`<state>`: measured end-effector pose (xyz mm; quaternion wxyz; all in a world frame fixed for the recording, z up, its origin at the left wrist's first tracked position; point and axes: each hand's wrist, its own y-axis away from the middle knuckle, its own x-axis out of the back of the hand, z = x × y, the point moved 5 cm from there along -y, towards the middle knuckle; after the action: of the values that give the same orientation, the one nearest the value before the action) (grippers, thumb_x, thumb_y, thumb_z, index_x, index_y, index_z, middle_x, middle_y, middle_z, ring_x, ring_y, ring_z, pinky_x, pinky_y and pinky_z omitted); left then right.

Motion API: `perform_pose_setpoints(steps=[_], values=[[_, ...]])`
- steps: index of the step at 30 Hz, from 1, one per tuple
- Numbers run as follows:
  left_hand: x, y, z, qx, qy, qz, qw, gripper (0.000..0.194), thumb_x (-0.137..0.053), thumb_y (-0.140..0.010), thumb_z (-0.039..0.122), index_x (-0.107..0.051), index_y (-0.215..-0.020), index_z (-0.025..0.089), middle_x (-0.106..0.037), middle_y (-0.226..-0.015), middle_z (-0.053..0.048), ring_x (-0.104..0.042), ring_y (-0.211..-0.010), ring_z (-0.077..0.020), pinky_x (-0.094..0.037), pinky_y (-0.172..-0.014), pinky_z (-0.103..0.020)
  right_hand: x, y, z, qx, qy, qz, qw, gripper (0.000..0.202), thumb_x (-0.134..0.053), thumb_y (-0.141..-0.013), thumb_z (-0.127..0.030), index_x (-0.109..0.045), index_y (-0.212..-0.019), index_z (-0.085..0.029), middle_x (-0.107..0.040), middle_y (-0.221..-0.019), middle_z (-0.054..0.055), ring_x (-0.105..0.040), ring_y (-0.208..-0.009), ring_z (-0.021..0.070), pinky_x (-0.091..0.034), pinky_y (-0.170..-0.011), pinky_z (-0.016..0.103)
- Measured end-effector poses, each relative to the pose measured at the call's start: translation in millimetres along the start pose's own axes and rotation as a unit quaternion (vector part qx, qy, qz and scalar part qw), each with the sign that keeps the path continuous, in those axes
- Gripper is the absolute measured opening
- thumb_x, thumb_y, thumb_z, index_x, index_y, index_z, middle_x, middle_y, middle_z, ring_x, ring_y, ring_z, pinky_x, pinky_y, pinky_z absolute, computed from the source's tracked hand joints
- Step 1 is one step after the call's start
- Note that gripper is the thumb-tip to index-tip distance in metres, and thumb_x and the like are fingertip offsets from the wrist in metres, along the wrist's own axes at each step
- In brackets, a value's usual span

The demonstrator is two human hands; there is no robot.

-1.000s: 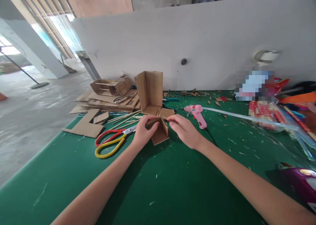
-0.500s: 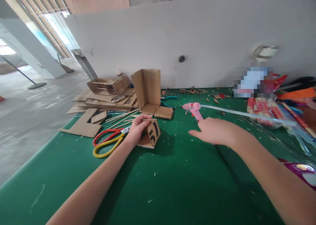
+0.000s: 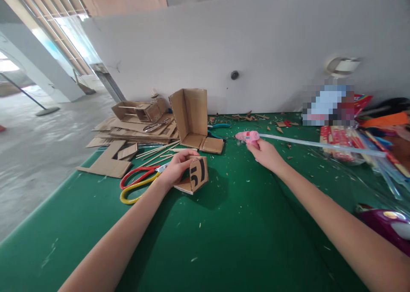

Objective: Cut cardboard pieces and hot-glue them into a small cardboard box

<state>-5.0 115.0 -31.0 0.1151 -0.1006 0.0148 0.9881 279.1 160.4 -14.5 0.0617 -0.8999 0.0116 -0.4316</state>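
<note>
My left hand [image 3: 178, 168] grips a small folded cardboard box [image 3: 199, 174] with black printing on its right face, tilted over the green table. My right hand [image 3: 264, 153] is closed around the handle of a pink hot glue gun [image 3: 247, 137], whose nozzle points left. A long clear glue stick [image 3: 320, 145] sticks out of the gun's back end. Beside my left wrist lie scissors [image 3: 137, 189] with one red and one yellow handle. An open cardboard corner piece [image 3: 195, 116] stands just behind the small box.
Stacked cardboard sheets [image 3: 128, 131] and wooden sticks [image 3: 156, 151] lie at the left. Teal-handled pliers [image 3: 219, 125] rest behind the corner piece. Packaged glue sticks [image 3: 341, 142] and a purple iron [image 3: 384, 223] are at the right. A grey wall [image 3: 272, 48] bounds the table's back.
My right hand has moved forward and left and closed around the glue gun's handle. The small box has turned slightly in my left hand, showing more of its printed face.
</note>
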Motion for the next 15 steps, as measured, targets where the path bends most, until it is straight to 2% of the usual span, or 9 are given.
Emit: perform_pose_setpoints(steps=[3,5,7,9,12,15], values=[[-0.9,0.0,1.0,0.011,0.0,-0.002,1.0,0.037,-0.08,-0.059,0.03,-0.059,-0.087,0.017,-0.066,-0.071,0.001,-0.061,-0.056,-0.0127,-0.044,-0.052,-0.021,-4.6,11.6,-5.2,0.004,-0.19,0.004,0.982,0.034,-0.053,-0.082,-0.037,-0.06,-0.108,-0.017,-0.067,-0.072,0.005,-0.062,-0.064,0.0184,-0.04,-0.047,0.025],[-2.9,0.0,2.9,0.016,-0.001,-0.01,1.0,0.037,-0.08,-0.057,0.028,-0.059,-0.085,0.017,-0.065,-0.069,0.002,-0.06,-0.055,-0.012,-0.044,-0.051,-0.02,-9.8,30.3,-13.7,0.003,-0.3,-0.027,0.953,0.03,-0.054,-0.081,-0.036,-0.063,-0.1,-0.015,-0.056,-0.049,-0.002,-0.052,-0.045,0.014,-0.035,-0.041,0.024],[-5.1,0.0,5.8,0.013,-0.006,-0.02,1.0,0.036,-0.08,-0.057,0.026,-0.058,-0.083,0.017,-0.064,-0.067,0.002,-0.059,-0.054,-0.011,-0.043,-0.05,-0.02,-15.6,52.9,-27.7,0.044,-0.357,-0.073,0.93,0.028,-0.053,-0.084,-0.041,-0.064,-0.087,-0.015,-0.046,-0.039,-0.006,-0.042,-0.036,0.0105,-0.038,-0.042,0.025],[-6.3,0.1,8.1,0.008,-0.017,-0.032,0.999,0.034,-0.079,-0.057,0.026,-0.058,-0.083,0.017,-0.063,-0.067,0.002,-0.058,-0.053,-0.0106,-0.042,-0.049,-0.019,-23.2,73.2,-36.4,0.055,-0.352,-0.117,0.927,0.029,-0.058,-0.082,-0.045,-0.063,-0.081,-0.016,-0.046,-0.039,-0.006,-0.043,-0.035,0.0102,-0.041,-0.042,0.026],[-6.0,0.0,8.4,0.013,-0.037,-0.047,0.998,0.032,-0.078,-0.059,0.026,-0.058,-0.081,0.017,-0.063,-0.067,0.001,-0.059,-0.054,-0.012,-0.042,-0.048,-0.02,-28.0,89.1,-40.6,0.067,-0.333,-0.115,0.934,0.032,-0.058,-0.082,-0.049,-0.061,-0.076,-0.018,-0.055,-0.052,-0.003,-0.042,-0.036,0.0083,-0.04,-0.04,0.025],[-5.4,-0.4,6.6,0.025,-0.048,-0.057,0.997,0.03,-0.078,-0.06,0.026,-0.058,-0.081,0.017,-0.063,-0.066,0.001,-0.06,-0.054,-0.0127,-0.043,-0.048,-0.02,-29.4,91.6,-44.5,0.11,-0.303,-0.12,0.939,0.029,-0.056,-0.084,-0.047,-0.062,-0.081,-0.019,-0.053,-0.054,-0.003,-0.042,-0.039,0.0083,-0.037,-0.039,0.023]])
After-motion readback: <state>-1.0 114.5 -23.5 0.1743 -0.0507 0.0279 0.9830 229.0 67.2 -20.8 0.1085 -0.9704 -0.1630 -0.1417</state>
